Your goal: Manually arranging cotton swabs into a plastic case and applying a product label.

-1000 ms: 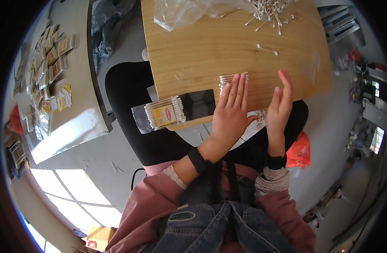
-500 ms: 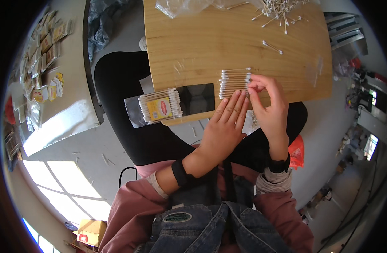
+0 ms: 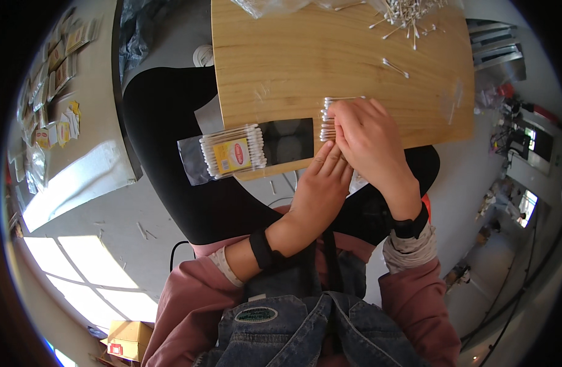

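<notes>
A row of cotton swabs (image 3: 327, 121) lies side by side at the table's near edge, its right part hidden under my right hand (image 3: 374, 140). The fingers of that hand are bent and closed over the swabs, their tips by the white left ends. My left hand (image 3: 320, 191) rests flat with its fingers stretched out along the near side of the row, touching or nearly touching the right hand. Left of the row, a flat pack of swabs (image 3: 254, 144) with a yellow card (image 3: 230, 155) sits on a dark, clear plastic sleeve (image 3: 287, 139).
A heap of loose swabs (image 3: 409, 15) and a crumpled clear bag (image 3: 256, 6) are at the wooden table's (image 3: 293, 61) far side. One or two swabs (image 3: 396, 68) lie apart. On a side table at left are several packs (image 3: 60, 76). A cardboard box (image 3: 129, 340) stands on the floor.
My right hand has moved left from the right ends of the row and now covers most of it. My left hand has slid slightly toward me, staying flat.
</notes>
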